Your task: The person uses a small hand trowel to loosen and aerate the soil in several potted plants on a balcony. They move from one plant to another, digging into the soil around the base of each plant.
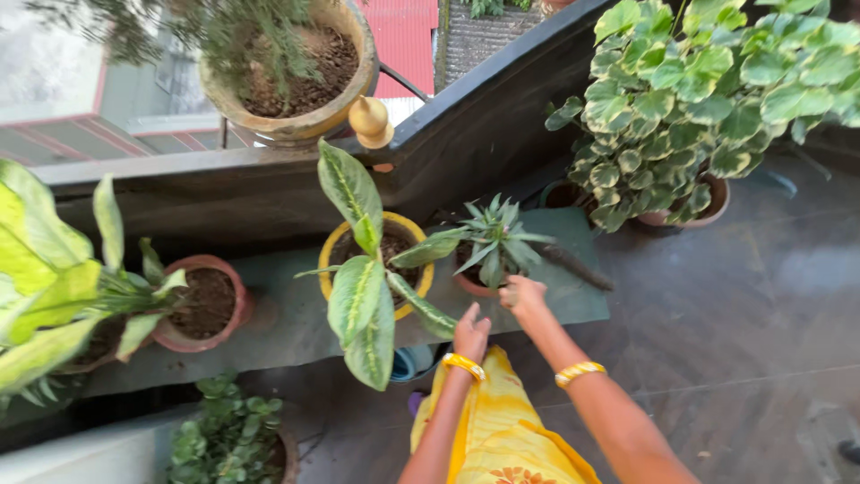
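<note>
Spiky plant (491,242) touching right hand (524,298)

No packages, labels, signs or screens are visible in the head view. The scene holds only potted plants on a ledge.

I'm on a home balcony garden: potted plants (376,269) line a dark parapet wall (484,125), with rooftops (403,36) far below.
</note>
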